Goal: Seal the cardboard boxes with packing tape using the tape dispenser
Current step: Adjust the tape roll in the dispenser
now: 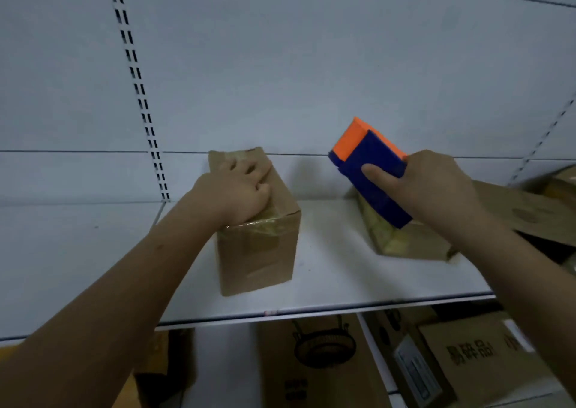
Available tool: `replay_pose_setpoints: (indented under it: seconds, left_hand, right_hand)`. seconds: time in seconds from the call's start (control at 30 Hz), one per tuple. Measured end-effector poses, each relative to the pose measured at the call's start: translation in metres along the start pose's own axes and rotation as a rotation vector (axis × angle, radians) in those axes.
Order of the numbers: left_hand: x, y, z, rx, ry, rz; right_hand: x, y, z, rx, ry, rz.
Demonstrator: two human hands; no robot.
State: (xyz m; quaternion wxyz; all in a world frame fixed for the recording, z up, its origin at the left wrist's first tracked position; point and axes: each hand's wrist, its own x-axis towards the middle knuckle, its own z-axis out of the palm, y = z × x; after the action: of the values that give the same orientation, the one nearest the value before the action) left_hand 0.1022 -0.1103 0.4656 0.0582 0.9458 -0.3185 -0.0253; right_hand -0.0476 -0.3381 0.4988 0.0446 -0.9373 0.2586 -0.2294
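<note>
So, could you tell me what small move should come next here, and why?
Probably bring the tape dispenser across to the box under the left hand. The right hand holds the dispenser raised and off any box, while the left hand already steadies this box's top, where tape shows.

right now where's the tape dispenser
In the head view the tape dispenser is right of centre, gripped in the right hand above the shelf, right of the box.
</note>
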Motion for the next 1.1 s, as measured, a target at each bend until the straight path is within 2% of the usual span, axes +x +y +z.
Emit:
replay_pose_setpoints:
  seconds: [0.2,0.3,0.37,0.43,0.5,0.57,0.7,0.77,0.9,0.97,1.1]
  left_hand:
    - [-0.001,0.001,-0.003,-0.054,0.132,0.052]
    - [-0.006,0.004,-0.011,0.019,0.379,0.166]
    - [-0.012,0.015,-0.015,-0.162,0.596,0.215]
    - [-0.023,0.036,-0.017,-0.496,0.653,0.245]
    - [-0.033,0.064,-0.017,-0.666,0.588,0.304]
    - [-0.036,0.084,-0.013,-0.696,0.496,0.383]
    - [-0.038,0.112,-0.015,-0.741,0.098,0.421]
    - [-0.040,0.119,-0.018,-0.764,-0.042,0.456]
    - [-0.049,0.118,-0.017,-0.522,-0.098,0.552]
    - [-0.053,0.117,-0.015,-0.495,-0.110,0.551]
    - [-0.054,0.121,-0.010,-0.494,0.020,0.555]
  right_hand:
    - [-0.044,0.015,0.040,0.093,-0.055,-0.169]
    - [-0.061,0.028,0.062,0.037,0.083,-0.306]
    - [-0.066,0.036,0.073,0.045,0.251,-0.394]
    - [-0.067,0.046,0.086,0.038,0.357,-0.502]
    - [-0.068,0.056,0.097,0.028,0.430,-0.595]
    - [-0.068,0.065,0.101,0.021,0.409,-0.609]
    - [-0.065,0.081,0.103,0.146,0.437,-0.646]
    - [-0.062,0.089,0.101,0.189,0.444,-0.653]
    - [-0.063,0.101,0.102,0.264,0.402,-0.620]
    - [-0.065,0.104,0.100,0.298,0.360,-0.595]
    - [-0.070,0.110,0.100,0.378,0.284,-0.578]
